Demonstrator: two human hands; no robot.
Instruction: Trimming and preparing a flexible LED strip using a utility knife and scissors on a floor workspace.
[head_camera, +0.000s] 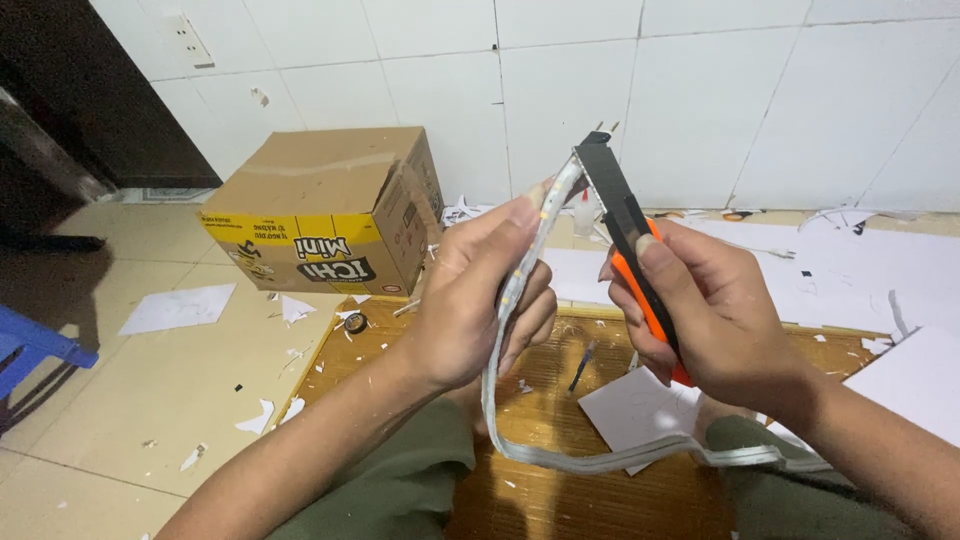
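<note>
My left hand (478, 295) grips a flat, translucent grey strip (545, 225) near its upper end, thumb pressed along it. The strip runs down through the fist, loops below my hands (590, 462) and trails off to the right across my lap. My right hand (705, 315) holds an orange and black utility knife (622, 215), thumb on its slider. The knife's black blade end points up and meets the top tip of the strip at about the same spot.
A brown cardboard box (330, 205) with a yellow band stands on the tiled floor at the left. A woven mat (560, 400) lies under me with a dark pen-like tool (582, 368) and white sheets (640, 408). Paper scraps litter the floor. A blue stool (35, 350) is at far left.
</note>
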